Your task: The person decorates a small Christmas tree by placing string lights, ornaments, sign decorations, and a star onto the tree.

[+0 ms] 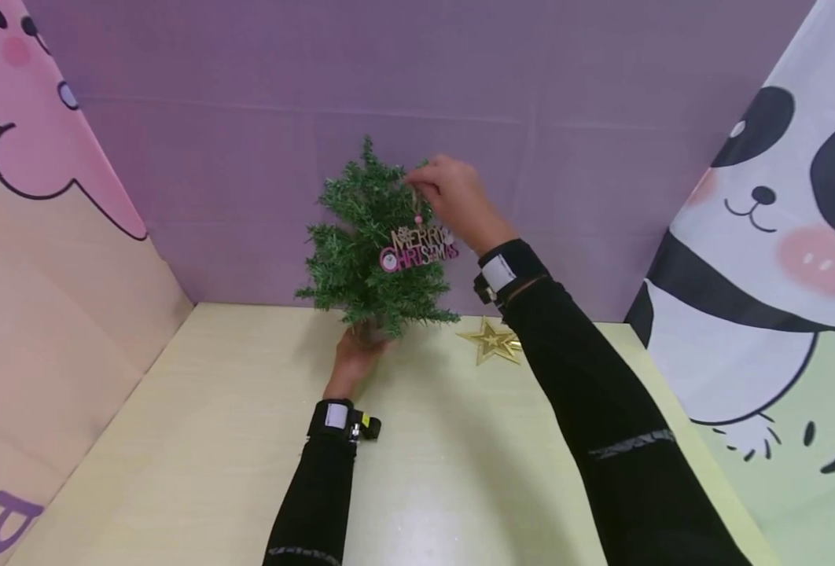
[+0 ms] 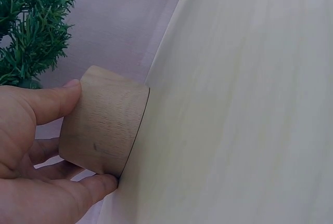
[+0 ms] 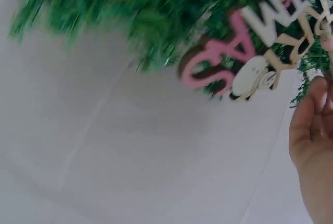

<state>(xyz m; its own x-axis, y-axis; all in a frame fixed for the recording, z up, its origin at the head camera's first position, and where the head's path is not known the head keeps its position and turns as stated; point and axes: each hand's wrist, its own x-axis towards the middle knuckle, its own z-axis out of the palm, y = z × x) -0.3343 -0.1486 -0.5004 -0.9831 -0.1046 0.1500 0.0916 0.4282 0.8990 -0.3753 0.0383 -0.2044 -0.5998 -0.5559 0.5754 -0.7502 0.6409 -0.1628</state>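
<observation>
A small green artificial Christmas tree (image 1: 361, 236) stands at the back of the table. Its round wooden base (image 2: 106, 120) sits on the tabletop, with my left hand (image 1: 354, 358) gripping it, thumb and fingers around its side. Up by the tree's right side, my right hand (image 1: 456, 196) pinches the cord of a "Merry Christmas" letter ornament (image 1: 417, 248). The ornament hangs below those fingers and overlaps the branches in the head view. In the right wrist view its pink and white letters (image 3: 208, 65) show close to the greenery, and my right fingers (image 3: 312, 109) are partly cut off by the frame edge.
A gold star (image 1: 491, 342) lies on the table (image 1: 198, 440) near the back edge, partly behind my right forearm. A purple backdrop (image 1: 233, 173) rises right behind the tree. Cartoon-printed panels flank the table, a panda (image 1: 743, 369) on the right one.
</observation>
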